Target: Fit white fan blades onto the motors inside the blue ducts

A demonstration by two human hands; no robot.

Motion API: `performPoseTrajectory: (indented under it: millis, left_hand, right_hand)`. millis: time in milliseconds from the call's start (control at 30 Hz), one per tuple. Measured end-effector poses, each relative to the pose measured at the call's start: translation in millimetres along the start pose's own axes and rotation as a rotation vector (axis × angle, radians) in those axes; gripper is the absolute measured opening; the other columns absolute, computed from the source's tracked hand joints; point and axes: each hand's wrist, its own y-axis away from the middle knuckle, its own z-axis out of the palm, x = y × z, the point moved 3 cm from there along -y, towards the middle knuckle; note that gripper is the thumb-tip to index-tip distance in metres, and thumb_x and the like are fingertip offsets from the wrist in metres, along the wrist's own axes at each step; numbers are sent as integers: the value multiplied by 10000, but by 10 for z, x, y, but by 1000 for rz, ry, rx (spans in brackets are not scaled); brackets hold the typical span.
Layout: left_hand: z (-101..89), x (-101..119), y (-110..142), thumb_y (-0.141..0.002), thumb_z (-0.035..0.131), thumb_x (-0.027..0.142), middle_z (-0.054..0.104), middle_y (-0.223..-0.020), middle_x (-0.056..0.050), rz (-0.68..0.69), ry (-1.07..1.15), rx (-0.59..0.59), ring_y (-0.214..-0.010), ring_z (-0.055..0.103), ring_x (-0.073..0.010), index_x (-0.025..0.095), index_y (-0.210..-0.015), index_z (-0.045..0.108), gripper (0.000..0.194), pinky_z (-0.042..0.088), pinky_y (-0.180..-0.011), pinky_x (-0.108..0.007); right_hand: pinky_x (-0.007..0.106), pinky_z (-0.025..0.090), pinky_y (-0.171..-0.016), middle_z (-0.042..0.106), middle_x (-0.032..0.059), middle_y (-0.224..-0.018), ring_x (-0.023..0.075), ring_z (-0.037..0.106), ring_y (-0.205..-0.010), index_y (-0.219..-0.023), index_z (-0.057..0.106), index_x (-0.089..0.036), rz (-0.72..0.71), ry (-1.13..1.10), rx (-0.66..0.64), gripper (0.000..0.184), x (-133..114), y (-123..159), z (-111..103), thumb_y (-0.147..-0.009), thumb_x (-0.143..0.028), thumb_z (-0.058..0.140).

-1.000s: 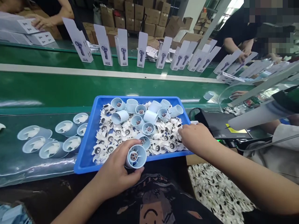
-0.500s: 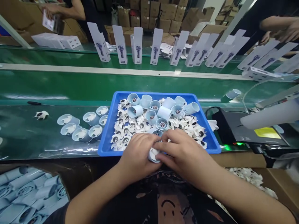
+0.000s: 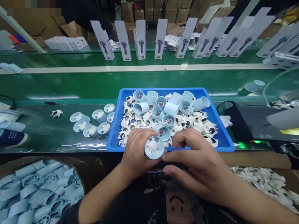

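Gripping one light-blue cup (image 3: 154,157), the left hand (image 3: 136,152) wraps it from the left side, just off the near edge of the blue tray (image 3: 224,140). Mouth points up and back toward the wearer; long axis nearly end-on to the view, far end hidden. White fan (image 3: 153,146) sits inside, blades facing out. Right hand (image 3: 196,155) beside it: thumb and fingers apart, loosely bent, index tip by the cup's lower right rim; contact cannot be told. Tray carries loose fans (image 3: 144,119), with more cups (image 3: 171,109) mostly toward its far edge. Fan-fitted cups (image 3: 92,132) lie outside its left edge.
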Motion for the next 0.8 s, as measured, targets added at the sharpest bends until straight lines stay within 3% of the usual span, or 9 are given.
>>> performPoseTrajectory:
  millis: [100,233,367,433,500,567,700,800]
  left_hand:
    - [9,49,-15,-925,564,421,731,-980,-65,85,-27,5,-928,691,-232,202,-1086,544,273,478,-892,-386]
    - [14,110,-42,-899,578,344,724,-958,-73,104,-58,-86,-910,684,-245,183,-1068,553,235,459,-877,-403]
    - [-40,88,-95,-776,709,278,707,-884,-31,-75,145,-432,-829,677,-227,194,-956,604,225,500,-752,-343]
    - [-74,82,-121,-702,801,303,710,-899,-4,-168,309,-663,-834,683,-218,214,-963,626,327,513,-702,-300]
    - [-102,93,-151,-623,872,344,715,-934,11,-212,421,-804,-866,690,-222,228,-1016,635,473,522,-692,-280]
    - [-107,92,-184,-629,860,345,714,-909,16,-242,398,-783,-838,693,-217,224,-978,638,431,518,-677,-275]
    - [-87,113,-180,-749,661,265,720,-847,-43,-168,-6,-448,-780,685,-252,182,-921,635,193,503,-699,-360]
    - [-89,188,-123,-728,645,262,709,-791,-84,-57,-186,-318,-758,676,-292,147,-892,631,201,491,-715,-416]
  right_hand:
    - [343,366,-785,527,68,-1009,199,483,-906,-1052,695,-179,-9,100,36,168,20,-20,68,-988,-273,572]
    - [340,290,-716,549,54,-924,209,443,-828,-1027,688,-175,-44,316,-59,137,51,-92,145,-978,-216,566]
    - [331,222,-660,522,32,-806,183,351,-733,-806,662,-143,-256,355,-258,116,99,-197,101,-917,-141,631]
    - [329,225,-674,535,20,-806,175,344,-743,-813,679,-146,-435,267,-355,119,115,-245,56,-921,-124,633]
    - [329,234,-699,551,12,-823,172,364,-768,-850,701,-160,-517,204,-413,103,138,-289,16,-929,-134,640]
    - [324,256,-713,547,19,-831,171,397,-777,-853,707,-156,-433,168,-426,70,173,-331,5,-908,-150,664]
    - [292,324,-717,552,28,-841,156,467,-767,-958,700,-128,-191,79,-366,105,239,-337,84,-853,-120,688]
    - [270,300,-653,534,21,-781,135,444,-710,-845,663,-114,-212,1,-302,51,254,-293,148,-887,-94,641]
